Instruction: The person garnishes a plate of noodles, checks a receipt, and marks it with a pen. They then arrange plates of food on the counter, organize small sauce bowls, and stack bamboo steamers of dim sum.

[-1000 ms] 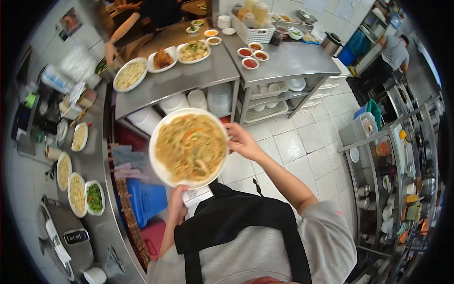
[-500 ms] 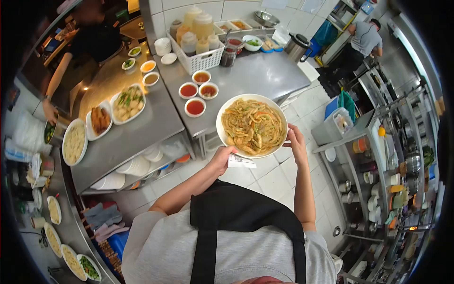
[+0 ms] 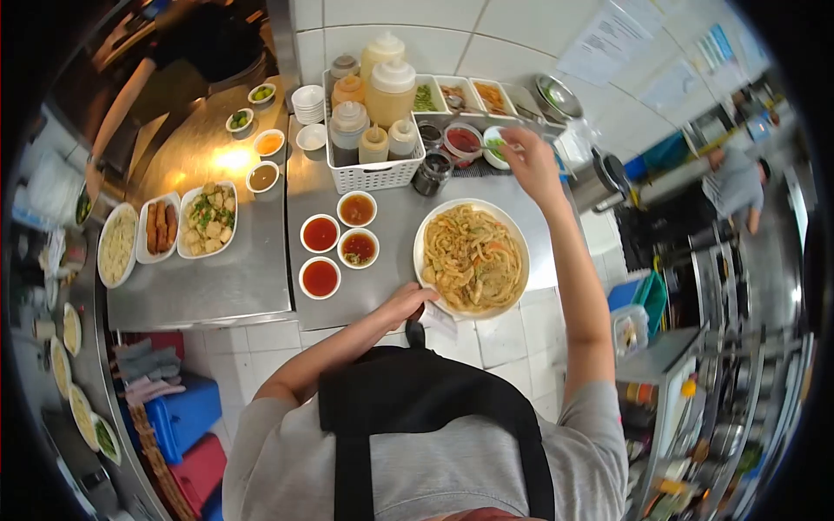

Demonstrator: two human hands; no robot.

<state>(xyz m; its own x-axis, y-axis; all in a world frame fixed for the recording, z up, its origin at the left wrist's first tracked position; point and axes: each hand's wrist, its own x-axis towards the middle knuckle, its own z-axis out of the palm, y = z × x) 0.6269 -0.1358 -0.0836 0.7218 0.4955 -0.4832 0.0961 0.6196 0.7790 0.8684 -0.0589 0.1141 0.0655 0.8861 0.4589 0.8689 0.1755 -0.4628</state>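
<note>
A round white plate of stir-fried noodles (image 3: 473,258) is at the front edge of the steel counter. My left hand (image 3: 411,302) grips its lower left rim, thumb on top. A pale paper slip (image 3: 441,321) hangs under the plate beside that hand. My right hand (image 3: 532,165) reaches over the counter, fingertips pinched at a small white bowl of chopped greens (image 3: 496,149). Whatever is between those fingertips is too small to make out. Left of that bowl stand a container of red sauce (image 3: 463,139) and a dark jar (image 3: 432,174).
Several cups of red and brown sauce (image 3: 320,233) stand left of the plate. Behind them is a white basket of squeeze bottles (image 3: 375,176). Filled dishes (image 3: 208,219) line the left counter. One co-worker (image 3: 734,191) bends at far right; another person's arm (image 3: 122,108) shows upper left.
My right hand has let go of the plate's right rim and moved up to the bowl of greens. I am closer to the counter, with the plate now over its front edge.
</note>
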